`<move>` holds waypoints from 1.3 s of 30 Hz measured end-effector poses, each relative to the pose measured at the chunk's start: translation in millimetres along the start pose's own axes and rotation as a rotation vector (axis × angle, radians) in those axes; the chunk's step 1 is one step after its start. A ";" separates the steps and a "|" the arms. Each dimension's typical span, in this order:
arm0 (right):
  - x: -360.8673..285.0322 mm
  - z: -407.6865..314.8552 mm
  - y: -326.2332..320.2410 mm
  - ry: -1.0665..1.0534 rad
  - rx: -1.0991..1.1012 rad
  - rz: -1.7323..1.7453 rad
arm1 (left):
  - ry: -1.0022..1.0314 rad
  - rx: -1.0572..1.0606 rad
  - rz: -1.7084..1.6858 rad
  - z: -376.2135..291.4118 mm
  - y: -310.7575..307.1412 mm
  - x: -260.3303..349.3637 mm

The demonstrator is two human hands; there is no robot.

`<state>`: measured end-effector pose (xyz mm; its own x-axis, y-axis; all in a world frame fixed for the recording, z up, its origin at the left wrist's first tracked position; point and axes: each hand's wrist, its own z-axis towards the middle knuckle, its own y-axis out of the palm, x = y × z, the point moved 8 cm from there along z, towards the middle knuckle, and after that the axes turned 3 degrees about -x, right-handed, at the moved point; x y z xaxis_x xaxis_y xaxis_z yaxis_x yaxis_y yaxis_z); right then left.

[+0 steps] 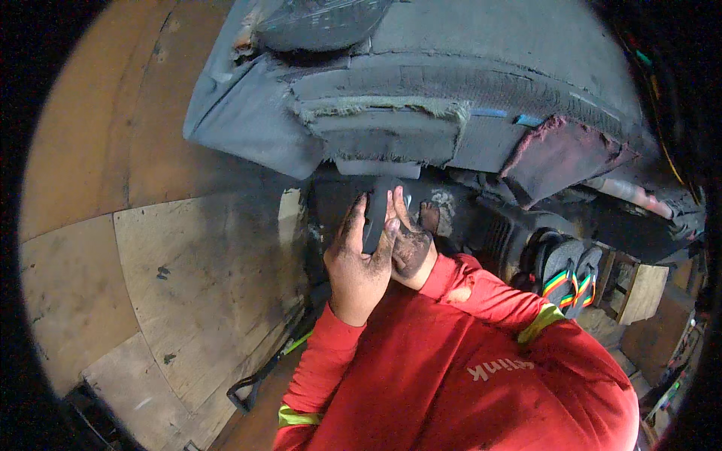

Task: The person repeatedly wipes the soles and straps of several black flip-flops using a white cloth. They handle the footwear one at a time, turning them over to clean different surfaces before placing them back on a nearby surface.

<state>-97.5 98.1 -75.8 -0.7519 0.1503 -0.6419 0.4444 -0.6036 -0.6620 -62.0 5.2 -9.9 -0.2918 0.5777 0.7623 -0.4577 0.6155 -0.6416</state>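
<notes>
Both my hands are raised in front of a dust-covered machine housing. My left hand (355,265) has its fingers along the left side of a dark foam sole (372,228), its thumb bent across toward the other side. Blackened with dust, my right hand (413,248) presses the sole from the right with its fingers extended. The sole stands on edge between the palms, its far end under the lip of the grey housing (389,138). Whether it touches anything inside is hidden in shadow.
A torn reddish cloth (564,155) hangs from the housing's right side. Several black flip-flops with striped straps (564,279) are stacked at right, by a wooden box (643,293). Stained plywood panels (208,282) line the left. A black handle-like piece (245,392) lies below them.
</notes>
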 end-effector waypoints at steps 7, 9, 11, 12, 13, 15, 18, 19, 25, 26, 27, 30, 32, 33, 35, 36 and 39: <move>32.4 -11.1 4.9 0.374 -0.362 -0.008 | -0.240 -0.205 0.052 38.4 42.9 -16.5; 32.5 -9.4 2.9 0.310 -0.403 -0.135 | -0.230 -0.130 -0.017 35.0 40.6 -18.0; 15.2 -3.2 -8.4 0.078 -0.245 -0.216 | -0.179 -0.041 -0.173 21.5 30.6 -16.8; 7.1 -2.6 -15.0 -0.020 -0.145 -0.213 | -0.201 -0.013 -0.167 13.1 25.6 -19.9; 7.7 -4.0 -13.4 -0.005 -0.159 -0.181 | -0.152 0.019 -0.164 5.0 20.2 -16.5; 10.7 -5.4 -7.2 0.025 -0.205 -0.130 | -0.041 0.102 -0.155 -4.6 8.2 -9.6; 4.4 -5.0 -8.4 -0.092 -0.106 -0.202 | -0.051 0.102 -0.264 -21.7 4.9 -12.1; 0.6 -5.0 -12.7 -0.170 -0.017 -0.218 | -0.036 0.110 -0.282 -26.6 4.4 -12.3; 9.6 -19.8 1.3 -0.188 -0.003 0.127 | 0.114 0.271 -0.058 -53.0 -19.8 -23.6; 21.6 -28.9 -4.6 -0.061 0.070 0.244 | 0.129 0.271 -0.046 -55.0 -25.5 -26.9; 32.5 -38.0 -4.8 0.049 0.096 0.332 | 0.119 0.271 -0.032 -56.2 -30.7 -30.7; 87.4 -44.6 65.1 0.736 -0.064 1.709 | 0.211 0.245 -0.004 -63.7 -38.7 -19.5; 85.2 -30.4 81.9 0.705 -0.181 2.168 | 0.222 0.178 -0.059 -63.8 -37.2 -8.8; 90.9 -20.8 89.8 0.709 -0.223 2.159 | 0.262 0.104 -0.047 -62.1 -33.8 -0.1; 97.4 -0.1 97.9 0.632 -0.246 2.101 | 0.160 0.050 -0.140 -57.1 -31.1 4.4; 95.7 7.9 97.8 0.591 -0.247 2.165 | 0.133 0.033 -0.101 -51.4 -32.0 6.3; 93.8 18.1 105.5 0.683 -0.255 2.120 | 0.159 -0.011 0.045 -33.2 -31.0 14.5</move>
<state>-130.0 34.3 -198.9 0.9570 -0.1801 -0.2275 0.2058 -0.1318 0.9697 -24.1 12.2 18.2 -0.1752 0.6820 0.7100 -0.4379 0.5920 -0.6766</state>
